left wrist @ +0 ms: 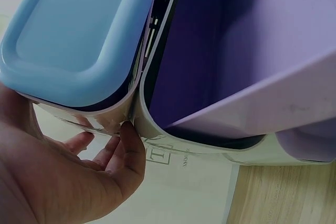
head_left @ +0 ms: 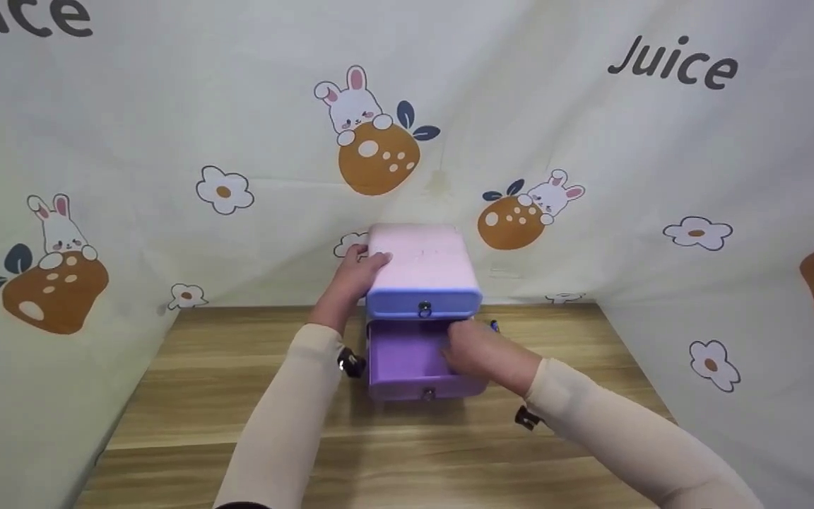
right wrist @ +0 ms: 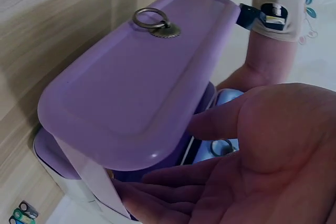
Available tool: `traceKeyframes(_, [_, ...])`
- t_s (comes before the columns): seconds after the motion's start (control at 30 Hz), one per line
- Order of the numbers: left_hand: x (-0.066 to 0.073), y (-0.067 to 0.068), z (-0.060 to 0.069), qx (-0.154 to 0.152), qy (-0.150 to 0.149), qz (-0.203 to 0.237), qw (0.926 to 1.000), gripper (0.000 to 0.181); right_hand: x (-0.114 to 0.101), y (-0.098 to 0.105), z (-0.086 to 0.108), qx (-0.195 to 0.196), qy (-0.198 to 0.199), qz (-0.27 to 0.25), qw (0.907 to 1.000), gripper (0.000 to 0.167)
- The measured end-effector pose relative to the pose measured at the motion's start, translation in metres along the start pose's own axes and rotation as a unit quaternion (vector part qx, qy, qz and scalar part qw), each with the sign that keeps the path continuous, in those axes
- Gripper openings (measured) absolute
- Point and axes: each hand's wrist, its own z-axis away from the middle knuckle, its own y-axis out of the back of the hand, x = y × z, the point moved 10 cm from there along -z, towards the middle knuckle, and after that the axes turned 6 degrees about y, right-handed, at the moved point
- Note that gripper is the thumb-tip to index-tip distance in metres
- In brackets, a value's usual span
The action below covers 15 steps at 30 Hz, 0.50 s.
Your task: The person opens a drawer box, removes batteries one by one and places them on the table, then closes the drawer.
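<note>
left hand [head_left: 352, 276]: grips the upper left side of the cabinet [head_left: 421, 258], thumb on top. right hand [head_left: 479, 348]: inside the pulled-out purple drawer [head_left: 394, 390], fingertips partly hidden; whether it holds anything cannot be told. the cabinet stands on the table [head_left: 237, 403], batteries [right wrist: 23, 213] near its right side.

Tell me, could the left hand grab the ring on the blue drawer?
Probably yes, after letting go of the box: the left hand is close, and nothing blocks the ring on the blue drawer.
</note>
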Motion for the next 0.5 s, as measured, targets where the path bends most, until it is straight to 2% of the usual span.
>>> traceKeyframes(0.23, [0.000, 0.000, -0.002, 0.008, -0.001, -0.007, 0.9999, 0.081, -0.006, -0.011, -0.010, -0.040, -0.001, 0.083, 0.9958, 0.030])
traceKeyframes(0.37, [-0.002, -0.001, -0.004, 0.006, 0.008, -0.014, 0.9998, 0.082, -0.005, -0.017, -0.014, -0.056, -0.010, 0.100, 0.9933, 0.029])
traceKeyframes(0.5, [-0.003, -0.001, -0.004, 0.004, 0.011, -0.013, 0.9998, 0.082, -0.006, -0.018, -0.017, -0.047, -0.002, 0.100, 0.9939, 0.030])
